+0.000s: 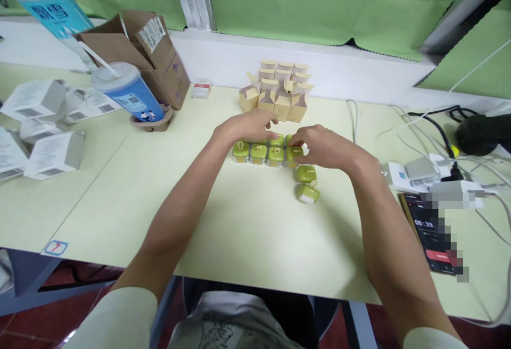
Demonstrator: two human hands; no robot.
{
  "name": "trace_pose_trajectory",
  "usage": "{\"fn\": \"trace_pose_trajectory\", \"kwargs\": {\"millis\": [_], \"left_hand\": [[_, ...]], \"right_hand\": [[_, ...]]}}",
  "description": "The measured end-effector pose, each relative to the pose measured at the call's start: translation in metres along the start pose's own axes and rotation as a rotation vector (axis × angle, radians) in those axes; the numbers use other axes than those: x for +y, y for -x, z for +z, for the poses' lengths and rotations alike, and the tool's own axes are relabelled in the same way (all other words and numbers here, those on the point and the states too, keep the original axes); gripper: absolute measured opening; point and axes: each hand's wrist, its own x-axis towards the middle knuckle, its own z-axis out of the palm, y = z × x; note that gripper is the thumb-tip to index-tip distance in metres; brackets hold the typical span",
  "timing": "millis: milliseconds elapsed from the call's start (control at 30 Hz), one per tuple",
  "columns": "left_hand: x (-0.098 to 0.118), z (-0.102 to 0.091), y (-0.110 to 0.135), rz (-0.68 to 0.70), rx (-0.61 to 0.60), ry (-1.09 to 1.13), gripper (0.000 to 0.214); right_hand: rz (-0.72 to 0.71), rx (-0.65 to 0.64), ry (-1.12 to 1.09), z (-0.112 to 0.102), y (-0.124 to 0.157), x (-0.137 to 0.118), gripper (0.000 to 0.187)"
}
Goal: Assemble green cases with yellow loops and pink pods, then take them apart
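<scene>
While both forearms reach across the pale table (239,221), the left hand (253,124) hovers over the back row of green-lidded jars (258,152), thumb tip at one lid, index finger bent above it. Left thumb and index are parted, nothing seen held between them; whether the thumb presses on the lid, can't tell.

Right hand (320,147) is at the right end of the same block, fingers bent around the end jars, front-right one partly covered. Looks like contact; can't tell if it's a firm pinch or a light touch.

Jars stand close together in two rows, four seen in front, the back row partly hidden by the hands. Lids have small pale loops. Two more sit nearer the person: a green-lidded piece (306,173) just below the right end, and a tilted jar (308,194) beside it, white part showing.

Behind the block, near the wall: a cluster of small open cartons (282,105), flaps up. Left side: brown box (167,67), blue cup (133,93) with straw in a cardboard holder (154,122), large bottle (56,14), white boxes (56,153) piled up. Right side: phone (425,226) reading 00:39, lying by white plugs (425,168) and tangled cables.
</scene>
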Motion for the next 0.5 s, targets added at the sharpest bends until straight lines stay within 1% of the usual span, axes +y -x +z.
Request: {"fn": "trace_pose_trajectory", "kwargs": {"millis": [200, 300, 367, 433, 500], "left_hand": [[0.0024, -0.0010, 0.0011, -0.003, -0.014, -0.005, 0.067], [0.0018, -0.0027, 0.0012, -0.003, -0.045, 0.002, 0.072], [0.0005, -0.0026, 0.0000, 0.022, -0.091, 0.005, 0.086], [0.0000, -0.0005, -0.0023, 0.068, -0.141, -0.011, 0.108], [0.0017, 0.0043, -0.0050, 0.106, -0.157, -0.037, 0.126]], "right_hand": [[0.010, -0.006, -0.022, 0.0021, -0.0018, -0.0019, 0.009], [0.033, -0.036, 0.015, 0.0024, -0.0032, -0.0043, 0.007], [0.040, -0.058, 0.036, 0.0023, -0.0044, -0.0052, 0.008], [0.044, -0.064, 0.044, 0.0022, -0.0057, -0.0054, 0.009], [0.056, -0.059, 0.049, 0.0027, -0.0071, -0.0056, 0.012]]}}
